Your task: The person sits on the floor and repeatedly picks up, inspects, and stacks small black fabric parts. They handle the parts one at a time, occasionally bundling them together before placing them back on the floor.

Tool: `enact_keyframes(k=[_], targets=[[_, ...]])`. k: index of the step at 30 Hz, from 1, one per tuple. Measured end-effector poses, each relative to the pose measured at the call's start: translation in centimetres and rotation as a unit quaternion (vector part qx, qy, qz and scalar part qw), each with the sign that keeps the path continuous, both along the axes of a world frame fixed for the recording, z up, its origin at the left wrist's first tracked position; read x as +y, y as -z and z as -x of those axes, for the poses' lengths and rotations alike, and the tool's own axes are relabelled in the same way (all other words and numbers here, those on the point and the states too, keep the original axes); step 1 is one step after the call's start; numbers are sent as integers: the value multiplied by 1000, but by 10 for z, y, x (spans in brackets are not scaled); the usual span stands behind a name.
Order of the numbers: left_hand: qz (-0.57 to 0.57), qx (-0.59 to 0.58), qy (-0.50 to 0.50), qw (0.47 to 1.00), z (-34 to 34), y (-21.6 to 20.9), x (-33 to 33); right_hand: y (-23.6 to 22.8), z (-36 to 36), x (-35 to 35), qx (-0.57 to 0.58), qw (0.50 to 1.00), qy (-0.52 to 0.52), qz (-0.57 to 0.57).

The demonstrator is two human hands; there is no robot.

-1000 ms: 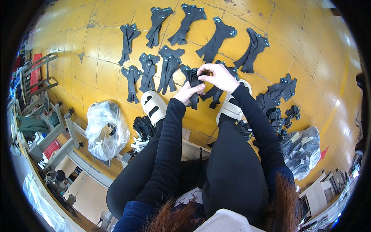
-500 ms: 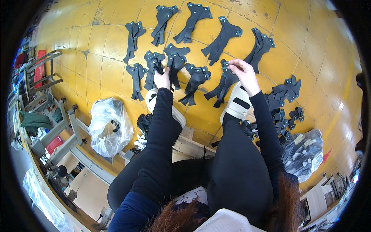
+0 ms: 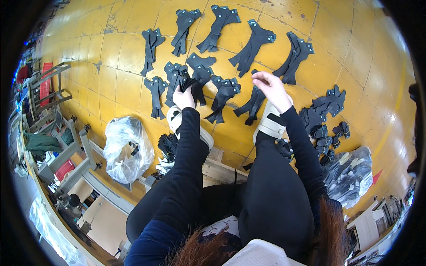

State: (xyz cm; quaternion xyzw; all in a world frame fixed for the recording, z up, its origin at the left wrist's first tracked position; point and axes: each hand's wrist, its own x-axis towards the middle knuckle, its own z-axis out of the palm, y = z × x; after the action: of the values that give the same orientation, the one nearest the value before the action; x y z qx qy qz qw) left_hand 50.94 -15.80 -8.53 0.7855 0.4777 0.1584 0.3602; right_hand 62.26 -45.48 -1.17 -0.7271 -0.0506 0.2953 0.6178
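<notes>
Bundles of dark socks with small pale tags lie spread on the yellow tiled floor, among them a far bundle [image 3: 253,46] and a middle one [image 3: 225,95]. My left hand [image 3: 183,96] is closed around a bunch of black socks [image 3: 188,82], held above the bundles at the left. My right hand [image 3: 271,88] hovers over the bundle in front of my right shoe [image 3: 253,104], partly covering it. Its thumb and fingers are bent together; what they pinch, if anything, is too small to make out.
A clear plastic bag [image 3: 127,148] stands at the left beside a grey metal frame [image 3: 95,177]. More dark socks [image 3: 326,106] are heaped at the right, near rolled dark pairs [image 3: 341,129] and a filled plastic bag [image 3: 350,177]. My pale shoes [image 3: 270,122] stand close to the bundles.
My right hand has shifted slightly left and nearer to me over the bundle by my right shoe. My left hand has tilted, and the socks in it now fan out more.
</notes>
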Motion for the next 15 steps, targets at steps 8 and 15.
enact_keyframes(k=[8, 15], targets=[[493, -164, 84, 850, -48, -88, -81, -26, 4, 37, -69, 993, -71, 61], [661, -198, 139, 710, -67, -104, -105, -38, -6, 26, 42, 993, 79, -75]])
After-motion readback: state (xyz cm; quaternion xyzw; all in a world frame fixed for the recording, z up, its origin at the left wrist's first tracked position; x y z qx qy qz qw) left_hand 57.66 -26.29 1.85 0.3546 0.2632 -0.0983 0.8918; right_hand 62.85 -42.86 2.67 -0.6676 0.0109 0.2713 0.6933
